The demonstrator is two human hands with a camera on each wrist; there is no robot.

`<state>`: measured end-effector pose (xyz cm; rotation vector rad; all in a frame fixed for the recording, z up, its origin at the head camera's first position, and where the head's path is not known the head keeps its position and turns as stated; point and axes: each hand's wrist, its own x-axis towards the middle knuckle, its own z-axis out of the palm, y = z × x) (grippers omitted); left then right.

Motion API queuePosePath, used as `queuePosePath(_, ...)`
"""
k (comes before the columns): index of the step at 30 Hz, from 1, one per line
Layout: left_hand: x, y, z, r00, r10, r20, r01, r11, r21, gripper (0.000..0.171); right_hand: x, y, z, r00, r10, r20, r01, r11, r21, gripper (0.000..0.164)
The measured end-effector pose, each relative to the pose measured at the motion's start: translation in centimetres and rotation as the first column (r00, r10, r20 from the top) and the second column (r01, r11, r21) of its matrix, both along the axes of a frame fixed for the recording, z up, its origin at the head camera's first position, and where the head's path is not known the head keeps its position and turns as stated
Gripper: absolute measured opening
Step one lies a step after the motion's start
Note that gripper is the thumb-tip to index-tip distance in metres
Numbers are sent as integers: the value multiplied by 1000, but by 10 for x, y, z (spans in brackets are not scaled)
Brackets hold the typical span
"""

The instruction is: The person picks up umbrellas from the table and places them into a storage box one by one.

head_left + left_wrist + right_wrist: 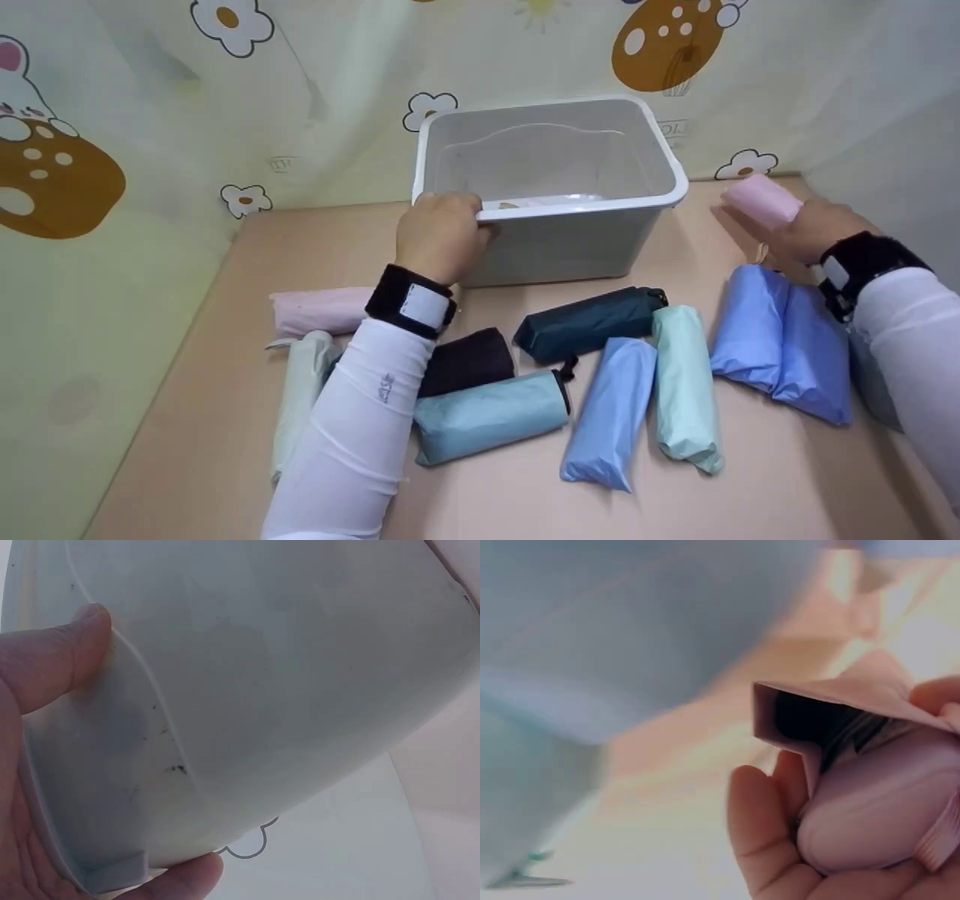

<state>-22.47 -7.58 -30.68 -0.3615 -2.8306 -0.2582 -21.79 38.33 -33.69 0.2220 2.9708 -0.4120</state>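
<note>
My left hand grips the front left corner of the rim of a grey-white plastic bin. In the left wrist view, the thumb lies on the bin's outer wall. At the far right of the table, my right hand holds a folded umbrella in a pink sleeve. The right wrist view shows its rounded pink handle with a strap, and fingers curled round it. Just below that hand lie two blue sleeved umbrellas, side by side. Something pale shows inside the bin, too little to identify.
Several more folded umbrellas lie on the tan table: dark green, mint, blue, teal, black, pale green and pink. A patterned curtain hangs behind the bin.
</note>
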Motion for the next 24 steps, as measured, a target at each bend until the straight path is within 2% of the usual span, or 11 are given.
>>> queuePosePath(5, 0, 0, 0, 1000, 0, -5, 0, 1000, -3, 27, -6, -18, 29, 993, -1, -118, -11, 995, -102, 50)
queuePosePath(13, 1, 0, 0, 1000, 5, -4, -5, 1000, 13, 24, -4, -82, 82, 968, -52, -244, -6, 973, -231, 51)
queuePosePath(18, 1, 1, 0, 1000, 1, -8, -1, 1000, 15, 26, -4, -128, 96, 952, -4, -306, -84, 958, -275, 55)
queuePosePath(24, 1, 1, -1, 1000, -1, -10, 1, 1000, 16, 27, -7, -178, 95, 961, 92, -262, -178, 928, -327, 53)
